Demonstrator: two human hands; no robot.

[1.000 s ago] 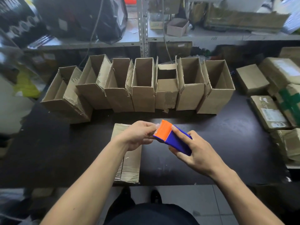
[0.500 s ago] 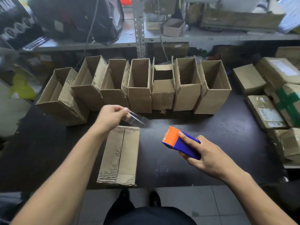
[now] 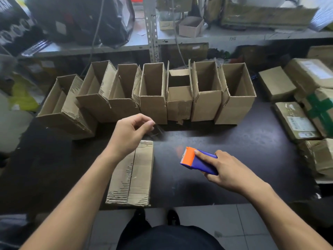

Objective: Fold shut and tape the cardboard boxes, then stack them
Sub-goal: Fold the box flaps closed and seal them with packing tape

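Note:
A closed cardboard box (image 3: 133, 175) with its flaps folded shut lies on the dark table (image 3: 243, 141) near the front edge. My left hand (image 3: 129, 132) hovers over the box's far end and pinches a strip of clear tape (image 3: 156, 131) between thumb and fingers. To the right of the box, my right hand (image 3: 227, 170) grips a blue and orange tape dispenser (image 3: 196, 160) just above the table. A row of several open cardboard boxes (image 3: 153, 94) stands upright along the back of the table.
Sealed and taped parcels (image 3: 297, 120) are piled at the table's right side. A metal shelf (image 3: 198, 40) with a small open box (image 3: 191, 27) and dark bags runs behind the row. The tiled floor and my shoes show below the table's front edge.
My left hand pulled a strip of clear tape off the dispenser and carried it left and back over the box's far end. My right hand moved the dispenser to the right.

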